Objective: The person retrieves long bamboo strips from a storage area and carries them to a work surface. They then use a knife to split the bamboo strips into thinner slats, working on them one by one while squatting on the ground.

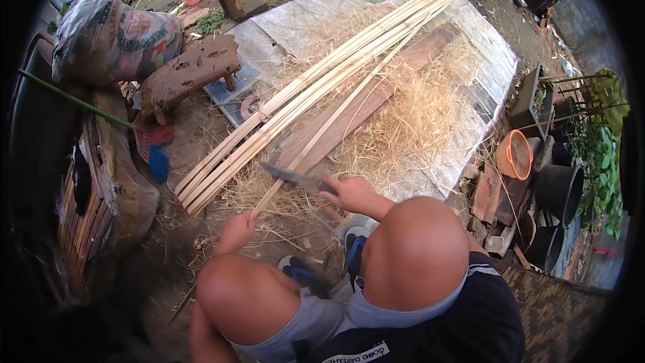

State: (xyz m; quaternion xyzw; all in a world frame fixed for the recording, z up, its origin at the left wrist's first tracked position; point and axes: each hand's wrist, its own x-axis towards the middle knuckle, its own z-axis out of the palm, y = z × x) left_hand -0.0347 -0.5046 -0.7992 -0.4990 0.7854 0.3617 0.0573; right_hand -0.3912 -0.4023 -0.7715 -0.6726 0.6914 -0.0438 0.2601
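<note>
My right hand [354, 195] is closed round the handle of a knife [293, 176], whose blade points left and crosses over a long thin bamboo strip [320, 131]. The near end of that strip is pinched in my left hand [236, 231], just in front of my left knee. Beneath the strip lies a dark wooden plank [359, 113], running away to the far right. A bundle of pale bamboo strips [309, 91] rests to the left of the plank. Curly shavings [410, 128] are heaped on both sides of the plank.
A silvery tarp [487, 47] spreads under the shavings. At the left stand a brown wooden bench [191, 70], a stuffed sack [111, 40] and a broom [151, 144]. On the right are an orange basket [514, 154], black pots [559, 193] and plants [605, 154].
</note>
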